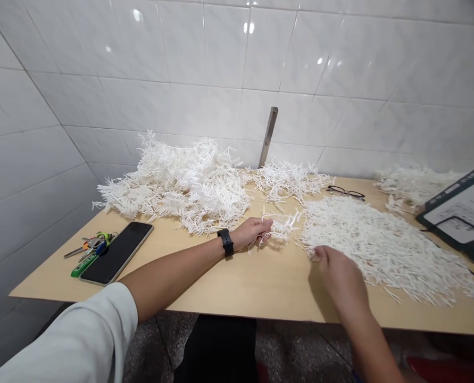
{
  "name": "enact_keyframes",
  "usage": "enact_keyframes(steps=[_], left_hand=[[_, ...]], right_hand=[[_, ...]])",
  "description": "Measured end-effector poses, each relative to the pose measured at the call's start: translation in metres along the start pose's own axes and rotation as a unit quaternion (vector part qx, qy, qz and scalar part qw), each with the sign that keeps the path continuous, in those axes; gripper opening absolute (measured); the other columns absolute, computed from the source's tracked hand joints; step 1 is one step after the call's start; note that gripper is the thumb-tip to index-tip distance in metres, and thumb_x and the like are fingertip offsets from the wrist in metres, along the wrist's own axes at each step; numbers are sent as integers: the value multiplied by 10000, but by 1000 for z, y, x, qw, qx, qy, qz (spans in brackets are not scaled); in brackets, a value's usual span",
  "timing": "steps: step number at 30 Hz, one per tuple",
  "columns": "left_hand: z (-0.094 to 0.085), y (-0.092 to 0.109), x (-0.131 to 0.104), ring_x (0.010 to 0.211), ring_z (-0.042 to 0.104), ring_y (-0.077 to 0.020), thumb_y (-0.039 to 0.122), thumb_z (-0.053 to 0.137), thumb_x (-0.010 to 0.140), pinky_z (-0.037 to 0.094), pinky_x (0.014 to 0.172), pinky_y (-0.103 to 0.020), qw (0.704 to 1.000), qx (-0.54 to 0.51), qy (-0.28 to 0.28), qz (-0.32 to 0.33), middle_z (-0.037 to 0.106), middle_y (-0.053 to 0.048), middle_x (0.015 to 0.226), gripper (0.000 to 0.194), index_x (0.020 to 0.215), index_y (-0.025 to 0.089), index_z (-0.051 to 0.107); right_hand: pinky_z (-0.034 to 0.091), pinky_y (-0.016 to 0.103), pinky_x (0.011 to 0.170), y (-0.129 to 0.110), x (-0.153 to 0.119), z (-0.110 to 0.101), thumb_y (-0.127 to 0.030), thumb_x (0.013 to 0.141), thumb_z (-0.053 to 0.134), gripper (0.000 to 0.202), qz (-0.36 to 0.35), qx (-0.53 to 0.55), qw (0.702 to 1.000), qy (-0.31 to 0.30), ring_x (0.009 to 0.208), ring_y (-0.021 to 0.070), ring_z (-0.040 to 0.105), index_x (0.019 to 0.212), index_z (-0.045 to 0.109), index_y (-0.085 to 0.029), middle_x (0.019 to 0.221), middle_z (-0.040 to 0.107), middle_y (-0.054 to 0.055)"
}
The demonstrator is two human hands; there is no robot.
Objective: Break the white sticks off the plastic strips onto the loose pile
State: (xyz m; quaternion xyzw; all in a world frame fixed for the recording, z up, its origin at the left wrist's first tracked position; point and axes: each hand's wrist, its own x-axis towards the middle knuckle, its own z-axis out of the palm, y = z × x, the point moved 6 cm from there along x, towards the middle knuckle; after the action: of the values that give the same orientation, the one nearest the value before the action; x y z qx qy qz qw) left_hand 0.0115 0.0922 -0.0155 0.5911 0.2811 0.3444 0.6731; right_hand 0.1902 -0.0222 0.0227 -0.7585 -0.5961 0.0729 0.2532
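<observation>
Pinching white sprigs (pixel 287 225) w/ fingers of L hand (pixel 252 232), just left of flat pile (pixel 376 244) on bench (pixel 229 287). At pile's near-L edge w/ R hand (pixel 342 276), fingertips together (blurry, can't tell if gripping). Behind pile, glasses (pixel 346 192); well left, phone (pixel 119 252).

My hands, two: left hand (pixel 256 232), right hand (pixel 340 274). White branching strands, four piles: large pile (pixel 189 183) left, small pile (pixel 290 180) far centre, flat spread (pixel 376 242) right, partly hidden pile (pixel 414 183) far right; clump (pixel 285 225) in my left fingers, one. Wristwatch (pixel 225 242), one. Phone (pixel 117 252), one. Eyeglasses (pixel 346 192), one pair. Upright metal strip (pixel 268 136), one.
</observation>
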Motion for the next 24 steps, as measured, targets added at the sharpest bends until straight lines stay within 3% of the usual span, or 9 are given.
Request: enact_keyframes(steps=[3, 5, 8, 10, 12, 15, 18, 24], left_hand=[[5, 0, -2, 511, 368, -58, 723, 650, 689, 257, 494, -225, 1000, -14, -19, -1, 398, 39, 564, 618, 585, 164, 409], [6, 0, -3, 510, 377, -59, 719, 657, 685, 263, 493, -223, 1000, -17, -21, -5, 398, 40, 559, 617, 579, 167, 401], [7, 3, -5, 480, 354, -51, 718, 628, 715, 225, 456, -217, 1000, -13, -25, -12, 431, 33, 560, 607, 587, 166, 410], [8, 4, -6, 445, 316, -41, 724, 591, 742, 189, 426, -219, 999, -3, -32, -20, 453, 29, 567, 606, 590, 164, 416], [9, 3, -8, 426, 310, -41, 747, 560, 746, 190, 410, -221, 999, 9, -36, -26, 458, 30, 569, 617, 592, 166, 421], [10, 1, -8, 421, 329, -52, 786, 506, 748, 221, 409, -222, 997, 53, -44, -28, 448, 32, 548, 641, 602, 165, 451], [12, 0, -8, 430, 329, -57, 790, 477, 766, 227, 424, -221, 995, 87, -51, -27, 448, 28, 534, 654, 618, 153, 490], [19, 8, -9, 488, 268, -53, 754, 575, 734, 206, 485, -227, 994, 59, -91, 12, 359, 56, 545, 616, 631, 158, 462]], right_hand=[[418, 404, 701, 11, 18, -18, -155, 838, 376, 487, -8, -73, 995, 68, 912, 335, 614, 1260, 601, -65, 1124, 647, 246], [438, 404, 744, 5, 16, -17, -178, 858, 376, 498, -15, -10, 996, 83, 955, 321, 616, 1310, 563, -84, 1164, 647, 218], [469, 376, 728, -12, 7, 10, -379, 893, 475, 371, -20, 174, 984, -20, 844, 264, 627, 1134, 654, -161, 1016, 698, 136], [475, 346, 673, -24, 3, 33, -482, 832, 596, 386, -14, 288, 951, -110, 772, 226, 616, 1066, 659, -182, 981, 696, 109], [465, 310, 631, -33, 3, 46, -507, 771, 681, 401, -9, 373, 916, -148, 748, 195, 601, 1017, 644, -192, 985, 686, 94], [427, 265, 560, -40, 9, 50, -537, 727, 725, 382, 15, 446, 883, -145, 668, 152, 552, 831, 607, -190, 824, 659, 54], [398, 267, 508, -46, 15, 49, -591, 682, 740, 438, 41, 471, 870, -138, 559, 130, 487, 699, 572, -187, 621, 568, 8], [343, 276, 500, -51, 14, 56, -552, 726, 714, 411, 26, 509, 850, -135, 505, 114, 428, 621, 554, -188, 558, 521, -6]])
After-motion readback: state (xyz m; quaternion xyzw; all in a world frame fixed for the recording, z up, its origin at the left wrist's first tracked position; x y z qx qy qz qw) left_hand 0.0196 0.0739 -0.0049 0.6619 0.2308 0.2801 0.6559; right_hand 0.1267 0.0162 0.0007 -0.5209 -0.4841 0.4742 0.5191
